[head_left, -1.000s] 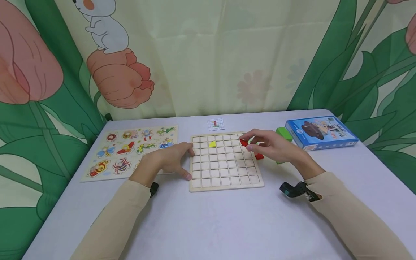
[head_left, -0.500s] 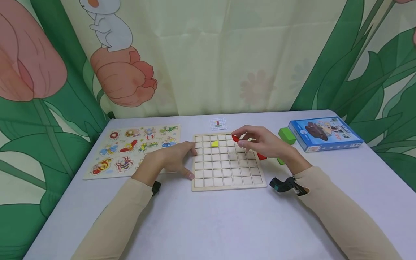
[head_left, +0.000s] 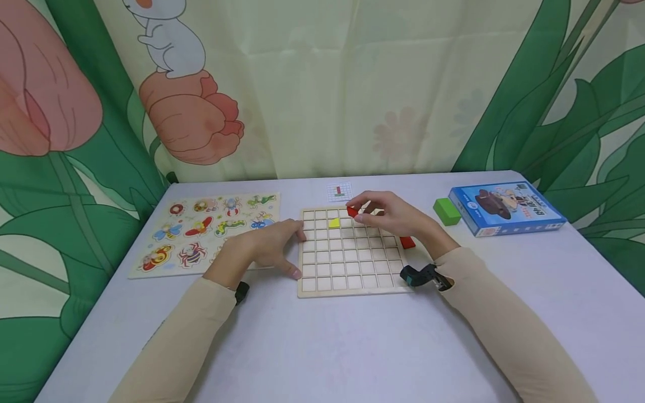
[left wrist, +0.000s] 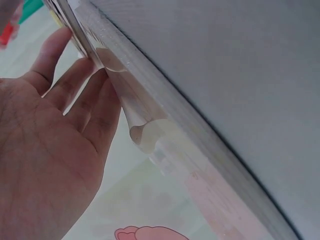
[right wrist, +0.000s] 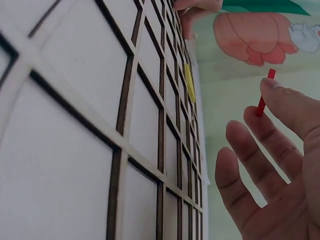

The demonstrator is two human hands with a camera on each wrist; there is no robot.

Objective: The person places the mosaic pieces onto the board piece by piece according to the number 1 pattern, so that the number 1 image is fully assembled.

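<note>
A wooden grid board (head_left: 351, 270) lies on the table in the head view, with a yellow square tile (head_left: 334, 223) in one of its upper-left cells. My right hand (head_left: 398, 215) pinches a small red tile (head_left: 352, 211) between thumb and forefinger over the board's upper part. In the right wrist view that red tile (right wrist: 266, 92) shows edge-on, apart from the grid, the other fingers loosely bent. Along the board's left side rests my left hand (head_left: 264, 246), fingers and thumb spread and touching the edge. The left wrist view shows its fingertips (left wrist: 90, 65) against the board's side.
Behind the board lies a small card (head_left: 339, 191) with a printed grid pattern. An insect picture board (head_left: 168, 238) is at the left. To the right are a red piece (head_left: 407, 242), a green block (head_left: 447, 211) and a blue box (head_left: 506, 208).
My right hand has moved left across the board's top with the red tile, from its right edge toward the yellow tile. The left hand stays at the board's left edge.
</note>
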